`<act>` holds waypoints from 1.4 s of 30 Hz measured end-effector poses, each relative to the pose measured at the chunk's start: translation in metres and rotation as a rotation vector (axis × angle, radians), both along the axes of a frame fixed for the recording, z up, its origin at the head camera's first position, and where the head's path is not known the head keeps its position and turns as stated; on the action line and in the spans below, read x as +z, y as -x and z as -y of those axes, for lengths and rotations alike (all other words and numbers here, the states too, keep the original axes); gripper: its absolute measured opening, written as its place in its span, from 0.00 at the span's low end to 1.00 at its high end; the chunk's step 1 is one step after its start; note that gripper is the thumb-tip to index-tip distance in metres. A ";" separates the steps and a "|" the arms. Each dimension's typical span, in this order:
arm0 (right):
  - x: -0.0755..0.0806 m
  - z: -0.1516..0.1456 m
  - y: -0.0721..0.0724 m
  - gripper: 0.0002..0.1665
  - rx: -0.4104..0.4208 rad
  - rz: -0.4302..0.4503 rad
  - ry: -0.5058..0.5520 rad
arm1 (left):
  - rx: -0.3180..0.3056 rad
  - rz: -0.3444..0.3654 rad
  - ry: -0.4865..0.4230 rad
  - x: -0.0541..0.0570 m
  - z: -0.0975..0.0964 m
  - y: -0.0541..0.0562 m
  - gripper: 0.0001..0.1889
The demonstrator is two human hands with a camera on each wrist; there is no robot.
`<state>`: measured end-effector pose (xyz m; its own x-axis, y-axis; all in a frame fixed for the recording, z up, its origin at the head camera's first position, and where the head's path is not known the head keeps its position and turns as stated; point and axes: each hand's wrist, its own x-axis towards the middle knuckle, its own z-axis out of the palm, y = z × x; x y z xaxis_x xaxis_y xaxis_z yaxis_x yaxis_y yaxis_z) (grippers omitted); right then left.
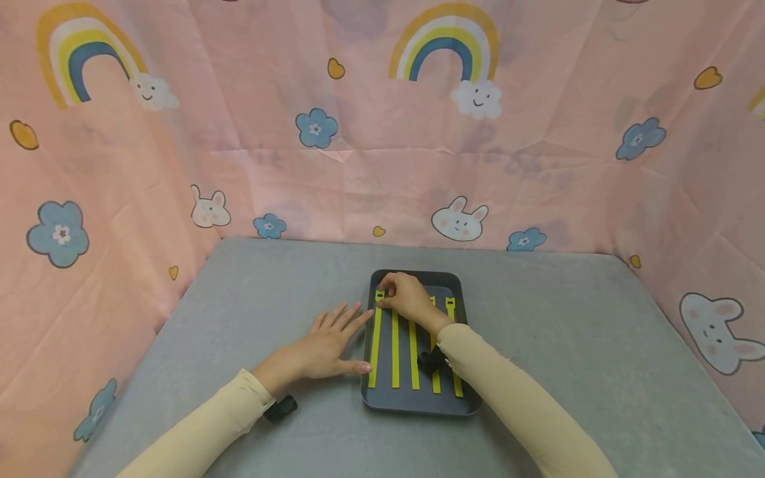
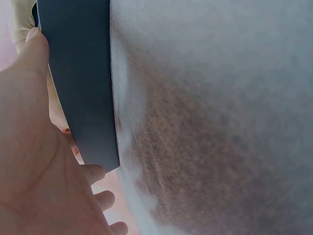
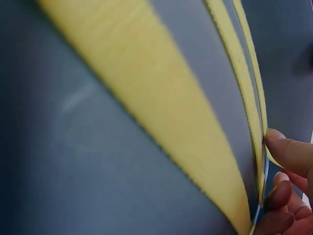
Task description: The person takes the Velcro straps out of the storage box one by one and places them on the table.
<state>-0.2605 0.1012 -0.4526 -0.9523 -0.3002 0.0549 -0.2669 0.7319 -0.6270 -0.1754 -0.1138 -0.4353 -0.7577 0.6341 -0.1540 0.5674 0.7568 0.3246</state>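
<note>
A dark grey rectangular tray holds several yellow hook-and-loop cable ties laid lengthwise, side by side, each with a slotted head at the far end. My right hand reaches over the tray and pinches the leftmost cable tie near its head. In the right wrist view the thumb presses against that tie, and a bit of yellow curls out beside it. Spread at the tray's left side is my left hand, fingers straight. The left wrist view has its thumb at the rim of the tray's outer wall.
A grey cloth-covered table lies under the tray. Pink printed curtains stand around its back and sides. Each wrist carries a small black camera; the right one hangs over the ties and hides part of them.
</note>
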 end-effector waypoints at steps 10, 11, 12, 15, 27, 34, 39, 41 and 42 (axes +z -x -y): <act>-0.003 0.002 -0.001 0.13 -0.008 -0.026 0.032 | -0.001 0.014 -0.006 0.000 0.000 0.000 0.51; -0.003 0.002 -0.001 0.12 -0.007 -0.028 0.037 | -0.001 0.015 -0.006 0.000 0.000 0.000 0.51; -0.004 0.002 -0.002 0.12 -0.007 -0.031 0.042 | -0.001 0.018 -0.005 0.000 0.000 0.000 0.51; -0.005 0.002 -0.002 0.12 -0.005 -0.033 0.056 | -0.001 0.023 -0.002 0.000 0.001 0.001 0.51; -0.008 0.003 -0.002 0.11 0.004 -0.034 0.121 | 0.002 0.027 0.000 0.000 0.002 0.000 0.52; -0.010 0.001 -0.001 0.08 0.007 -0.036 0.145 | 0.008 0.025 0.008 -0.001 0.002 0.000 0.52; -0.010 0.000 0.000 0.06 0.012 -0.052 0.162 | 0.011 0.026 0.011 -0.002 0.002 0.001 0.52; -0.009 0.000 -0.001 0.06 0.007 -0.042 0.167 | 0.013 0.030 0.009 -0.002 0.002 0.001 0.52; -0.008 0.000 -0.001 0.06 0.003 -0.037 0.169 | 0.013 0.032 0.007 -0.002 0.002 0.001 0.52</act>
<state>-0.2598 0.1013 -0.4610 -0.9478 -0.2864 0.1398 -0.2939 0.6159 -0.7309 -0.1759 -0.1157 -0.4370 -0.7608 0.6228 -0.1825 0.5466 0.7665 0.3373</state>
